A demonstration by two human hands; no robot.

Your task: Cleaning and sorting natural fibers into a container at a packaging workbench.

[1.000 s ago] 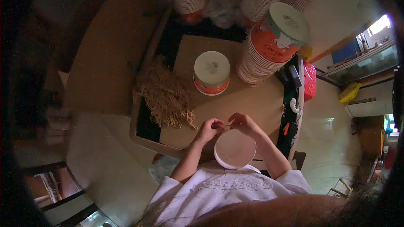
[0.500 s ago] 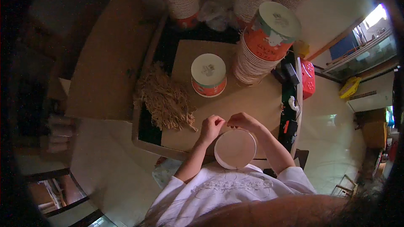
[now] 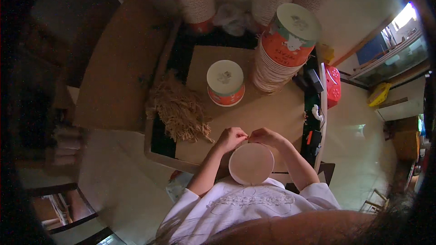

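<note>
A round paper bucket [image 3: 251, 164] rests against my shirt at the table's near edge, with a pale round face toward me. At its far rim, my left hand [image 3: 232, 139] and my right hand [image 3: 266, 137] meet with fingertips pinched nearly together. Whatever is between the fingers is too small to make out. Beyond the hands stands an upside-down paper bucket [image 3: 225, 79], with orange and green sides and a pale base. To the left of it lies a loose heap of brown twine strands [image 3: 178, 109].
Tall stacks of paper buckets [image 3: 290, 36] stand at the far right and back [image 3: 191, 0]. Brown cardboard [image 3: 268, 113] covers the tabletop. Dark small devices [image 3: 314, 79] and a red plastic box [image 3: 333, 86] line the right edge. A large cardboard sheet [image 3: 120, 72] is at the left.
My right hand has come down a little toward the bucket's rim, and my left hand's fingers have moved right, close to it. The bucket in my lap has shifted slightly left.
</note>
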